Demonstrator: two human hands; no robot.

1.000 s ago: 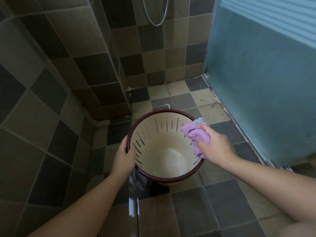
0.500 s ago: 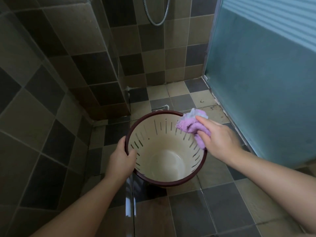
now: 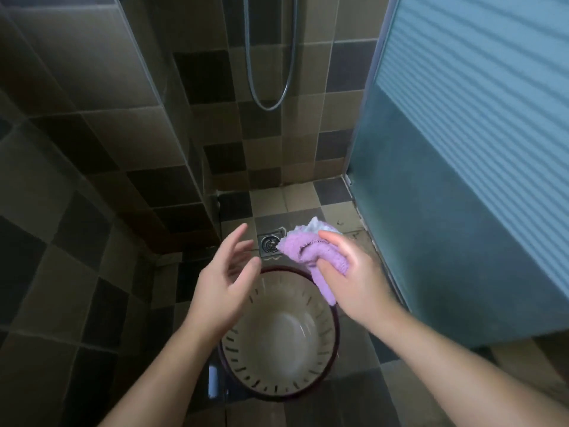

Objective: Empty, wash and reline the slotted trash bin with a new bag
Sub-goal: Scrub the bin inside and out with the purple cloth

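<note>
From the head view, the slotted trash bin [image 3: 278, 337] is standing upright on the tiled shower floor [image 3: 397, 392], directly below the person, its cream inside and dark red rim facing up and holding nothing that shows; it is probably sitting here so that wash water can run off through the slots toward the floor drain [image 3: 271, 243] just beyond its far rim. The right hand [image 3: 354, 278] is hovering above the bin's far right edge and gripping a purple cloth [image 3: 311, 257], thumb and fingers curled round the bunched fabric while a loose tail is hanging down toward the rim; holding it bunched likely gives a firm pad for wiping. The left hand [image 3: 226, 282] is floating above the bin's left rim with fingers spread and relaxed, holding nothing and touching nothing, palm turned toward the cloth, which suggests it is getting ready either to take the cloth or to steady the bin. A shower hose [image 3: 271, 87] is looping down the tiled back wall, and a frosted blue door [image 3: 462, 180] is closing off the right side. Judging by the bare interior, the emptying seems done and the washing is under way; no new bag is showing anywhere.
</note>
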